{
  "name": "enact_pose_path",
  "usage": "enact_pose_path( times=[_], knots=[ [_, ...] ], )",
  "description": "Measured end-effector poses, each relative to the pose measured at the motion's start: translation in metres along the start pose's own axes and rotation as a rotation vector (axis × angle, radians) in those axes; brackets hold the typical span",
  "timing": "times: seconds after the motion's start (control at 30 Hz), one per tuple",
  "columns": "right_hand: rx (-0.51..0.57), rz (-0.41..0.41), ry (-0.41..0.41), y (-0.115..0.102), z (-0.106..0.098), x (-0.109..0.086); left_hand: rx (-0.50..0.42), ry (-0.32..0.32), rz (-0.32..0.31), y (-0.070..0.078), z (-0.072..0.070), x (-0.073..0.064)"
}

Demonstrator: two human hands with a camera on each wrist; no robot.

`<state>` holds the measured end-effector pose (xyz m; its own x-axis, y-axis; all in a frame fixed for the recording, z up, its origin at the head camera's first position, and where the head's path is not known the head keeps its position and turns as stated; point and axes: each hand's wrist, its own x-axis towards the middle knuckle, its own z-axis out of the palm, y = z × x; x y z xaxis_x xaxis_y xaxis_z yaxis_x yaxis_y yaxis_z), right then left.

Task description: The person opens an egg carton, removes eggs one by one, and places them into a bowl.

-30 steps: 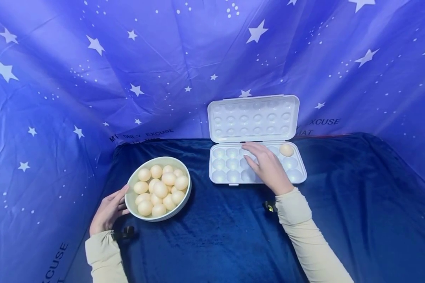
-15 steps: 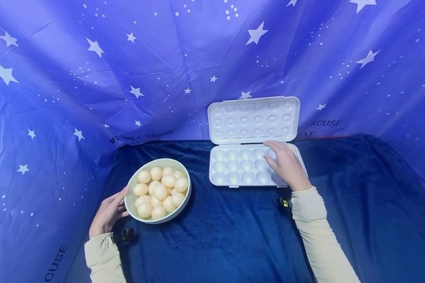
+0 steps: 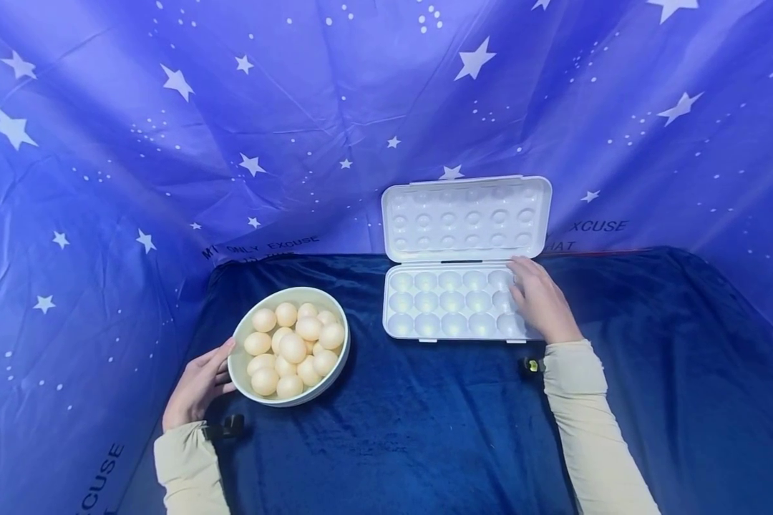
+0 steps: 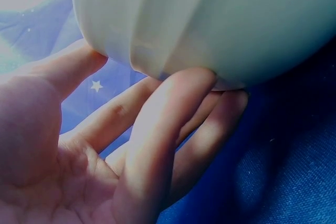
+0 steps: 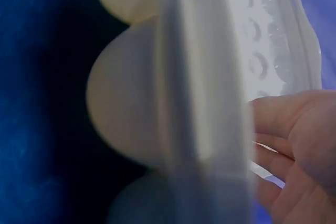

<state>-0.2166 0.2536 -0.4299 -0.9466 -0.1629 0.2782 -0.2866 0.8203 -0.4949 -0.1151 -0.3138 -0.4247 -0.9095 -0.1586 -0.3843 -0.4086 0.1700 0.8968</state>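
Observation:
A pale green bowl (image 3: 344,357) full of cream-coloured eggs (image 3: 293,348) stands at the left of the table. My left hand (image 3: 196,383) grips its left side, thumb at the rim and fingers lower against the wall. In the left wrist view, the fingertips (image 4: 202,80) touch the bowl's underside (image 4: 210,30). A white egg carton (image 3: 426,315) lies with its lid (image 3: 467,218) raised. My right hand (image 3: 546,304) is over the carton's right end, covering the end cups. The right wrist view shows the carton's rounded cups (image 5: 126,93) from below; its rim hides the right fingertips and anything between them.
Dark blue cloth (image 3: 393,429) covers the table. Behind and to the left hangs a purple-blue curtain (image 3: 335,86) with white stars, close behind the carton's lid. Dark cameras sit at both wrists.
My right hand has shifted right across the carton, from its middle to its right end. The egg visible earlier in the back right cup is hidden now. My left hand stays on the bowl.

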Motion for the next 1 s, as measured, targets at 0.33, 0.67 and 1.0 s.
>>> enact_pose_path(
  times=[0.33, 0.67, 1.0],
  knots=[
    [0.005, 0.041, -0.02, 0.019, 0.01, -0.002, -0.004, 0.004, -0.006, -0.003, 0.0, 0.0],
    [0.035, 0.046, 0.151, 0.025, 0.018, -0.002, 0.002, 0.0, -0.015, -0.004, -0.001, -0.001],
    [0.052, 0.076, 0.116, 0.028, 0.013, 0.003, -0.016, -0.006, 0.009, 0.002, 0.0, 0.001]
  ],
)
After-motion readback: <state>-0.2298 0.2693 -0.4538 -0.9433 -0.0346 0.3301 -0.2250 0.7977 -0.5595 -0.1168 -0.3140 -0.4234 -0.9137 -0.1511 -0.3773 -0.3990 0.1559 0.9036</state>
